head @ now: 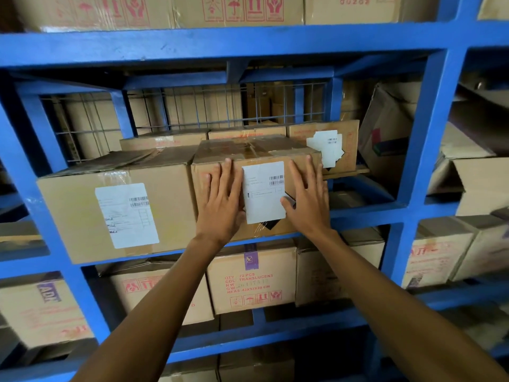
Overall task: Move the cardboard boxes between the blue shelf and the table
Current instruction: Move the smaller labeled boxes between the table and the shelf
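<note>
**Box pressed flat on the shelf**

Both hands are spread open: the left hand (220, 199) and right hand (308, 199) are laid flat on the front of the box (256, 155), either side of its label (264, 191). The box sits on the blue shelf (220, 40), just right of a bigger box (115, 210). Even pressure from both palms is advised, so it is kept square.

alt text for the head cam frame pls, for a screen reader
Both hands, left hand and right hand, press flat and open against the front of a labelled cardboard box on the blue shelf. A larger box sits beside it on the left.
</note>
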